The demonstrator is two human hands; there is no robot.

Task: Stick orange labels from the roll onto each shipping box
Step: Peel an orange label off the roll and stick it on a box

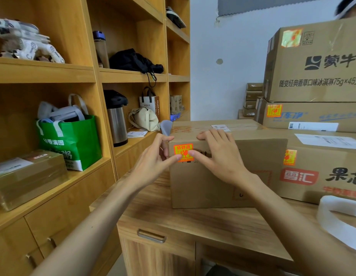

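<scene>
A plain cardboard box [222, 176] stands on the wooden desk in front of me. An orange label [183, 152] sits at the upper left of its front face. My left hand [153, 162] presses the label's left edge with its index fingertip and pinches a greyish translucent backing slip [166, 126] that sticks up above the thumb. My right hand [218, 154] lies spread over the box's top edge, its thumb pressing the label's right side. The white label roll [340, 216] lies on the desk at the far right.
Boxes stacked to the right carry orange labels: one low [290, 157], one in the middle [274, 110], one on top [291, 37]. A person's head [348, 6] shows behind the top box. Wooden shelves [73, 72] with bags and a flask stand at the left.
</scene>
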